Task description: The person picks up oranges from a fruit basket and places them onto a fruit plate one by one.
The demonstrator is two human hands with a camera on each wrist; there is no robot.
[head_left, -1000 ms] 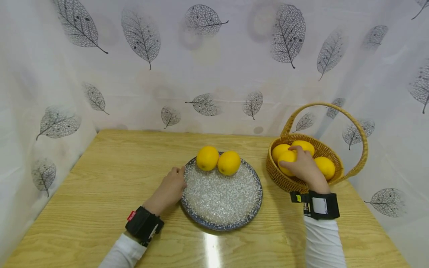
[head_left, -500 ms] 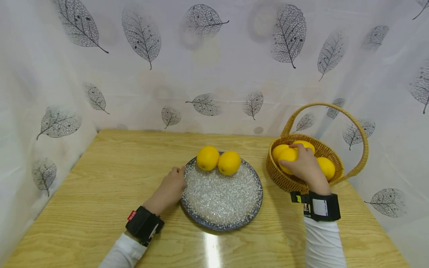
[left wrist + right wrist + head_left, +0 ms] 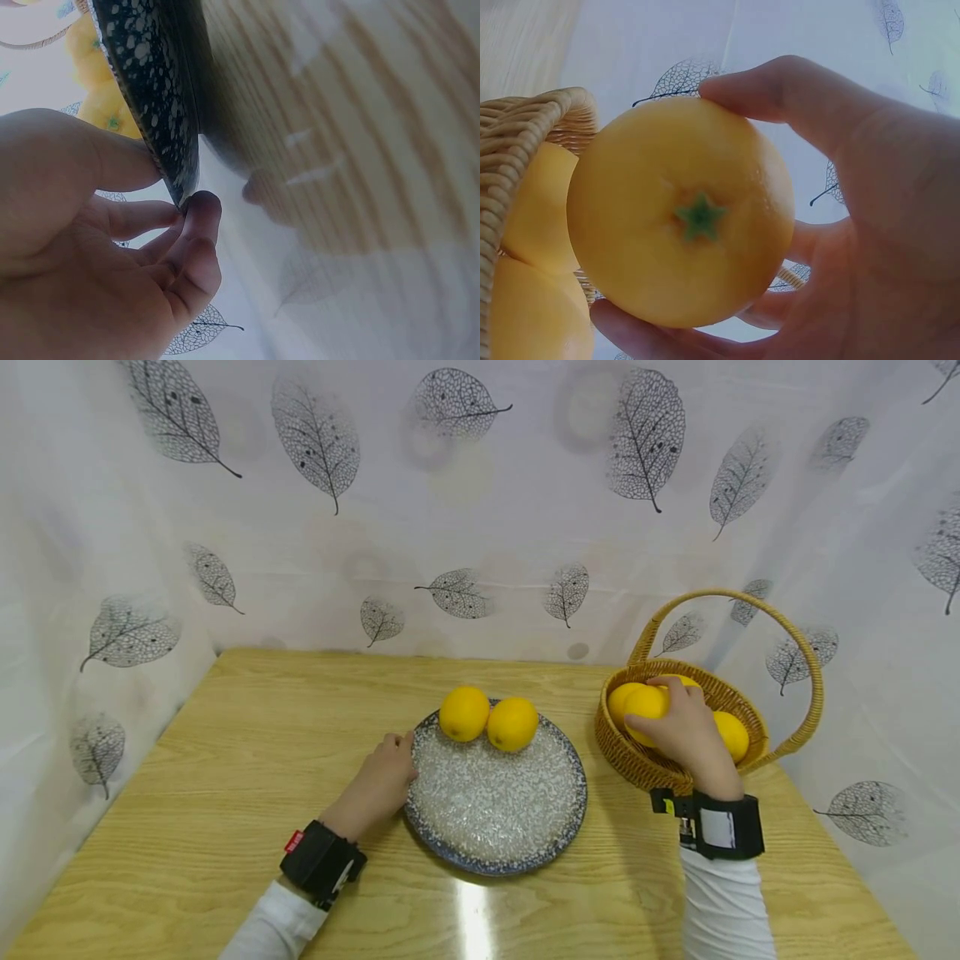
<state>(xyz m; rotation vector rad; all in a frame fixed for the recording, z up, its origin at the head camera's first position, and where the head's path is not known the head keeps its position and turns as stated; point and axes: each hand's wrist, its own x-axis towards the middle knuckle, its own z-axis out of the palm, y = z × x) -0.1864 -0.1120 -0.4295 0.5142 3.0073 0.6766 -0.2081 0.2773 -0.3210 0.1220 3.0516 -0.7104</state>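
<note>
Nearest, both hands work on the bench.
Left hand, at the plate's nine o'clock, pinches its rim, fingers together on the edge. Right hand at three o'clock curls its fingers round an orange above the basket. Two oranges sit at the plate's twelve o'clock.

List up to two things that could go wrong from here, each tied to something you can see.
1. The right hand grips an orange just above the basket; it might knock the arched handle coming out.
2. Two oranges crowd the plate's far rim; another set beside them could nudge one off, though the left hand steadies the plate.
</note>
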